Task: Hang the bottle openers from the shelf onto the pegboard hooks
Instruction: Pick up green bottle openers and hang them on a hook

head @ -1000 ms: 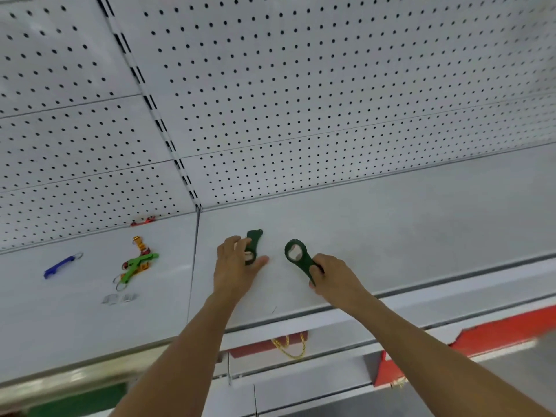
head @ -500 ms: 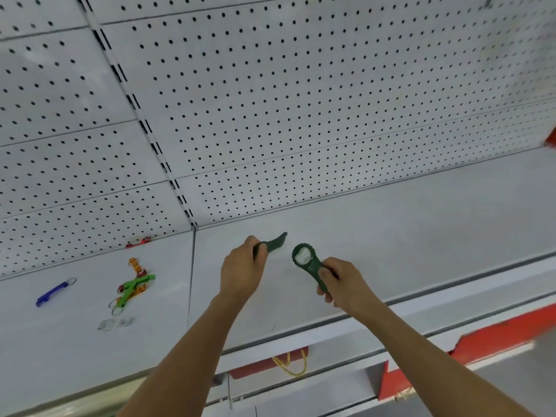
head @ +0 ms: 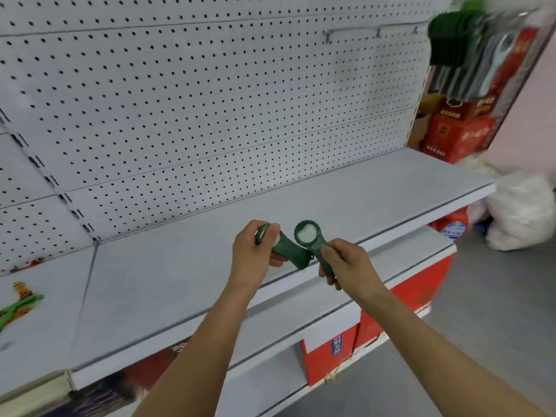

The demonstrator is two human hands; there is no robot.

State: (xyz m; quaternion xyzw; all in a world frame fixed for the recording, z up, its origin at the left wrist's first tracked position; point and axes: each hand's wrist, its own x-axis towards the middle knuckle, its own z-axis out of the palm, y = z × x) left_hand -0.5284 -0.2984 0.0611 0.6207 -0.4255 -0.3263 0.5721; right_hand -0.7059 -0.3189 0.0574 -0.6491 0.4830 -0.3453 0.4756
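Gripping a dark green bottle opener in each fist, a person stands before a pale grey shelf [head: 346, 188] backed by white perforated pegboard [head: 210, 100]. The left hand [head: 251, 258] curls its fingers around the round head of the left opener [head: 288, 251], a matte plastic piece whose flat handle juts toward 4 o'clock. The right hand [head: 349, 264] clenches the handle of the right opener [head: 310, 237], its scalloped ring head, hollow at the centre, pointing toward 11 o'clock. The two tools meet or nearly meet just above the shelf's front edge.

At 1 o'clock, bare metal hooks [head: 329, 34] project from the pegboard; beyond them, at 2 o'clock, a blurred row of hanging green openers [head: 451, 40] sits beside silvery ones. Red cartons [head: 457, 133] stand at the shelf's far end. At 9 o'clock, small bright green and orange openers [head: 21, 302] lie on the neighbouring shelf.

Compared with a second ago, both tools have been lifted off the shelf surface, where the left one had lain flat under the palm, and the view has swung rightward to reveal the hooks.
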